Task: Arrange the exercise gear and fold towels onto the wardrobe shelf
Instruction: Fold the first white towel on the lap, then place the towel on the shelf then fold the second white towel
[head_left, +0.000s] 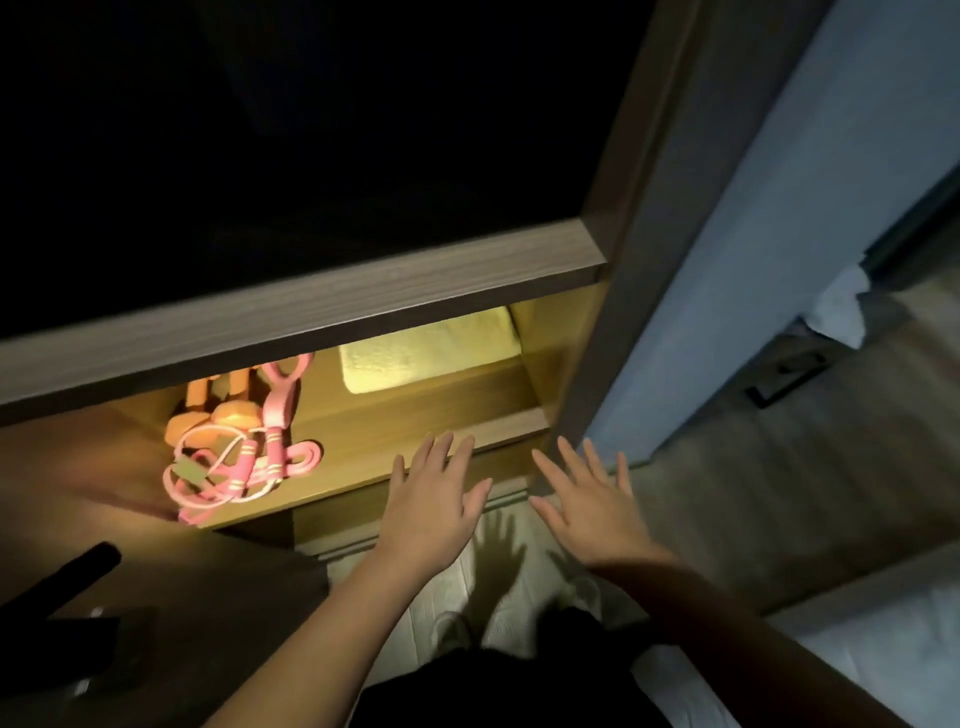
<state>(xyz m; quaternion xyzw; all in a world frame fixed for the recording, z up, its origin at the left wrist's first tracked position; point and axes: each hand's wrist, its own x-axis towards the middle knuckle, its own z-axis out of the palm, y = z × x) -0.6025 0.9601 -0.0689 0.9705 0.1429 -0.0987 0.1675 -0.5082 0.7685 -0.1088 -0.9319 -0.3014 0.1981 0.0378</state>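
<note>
A lit wardrobe shelf (395, 441) holds a folded pale towel (431, 351) at the back right. Two orange dumbbells (221, 402) lie at the left, with a pink skipping rope (234, 467) coiled over their near ends. A pink resistance band (283, 410) lies beside them. My left hand (434, 504) hovers flat, fingers spread, over the shelf's front edge and holds nothing. My right hand (587, 501) is spread the same way just right of the shelf, in front of the wardrobe's side panel.
A wooden board (311, 306) overhangs the shelf, dark space above it. The wardrobe's side panel (623, 291) stands at right, a pale wall and a bed (883, 649) beyond. A dark object (78, 571) lies low left. Light floor shows under my hands.
</note>
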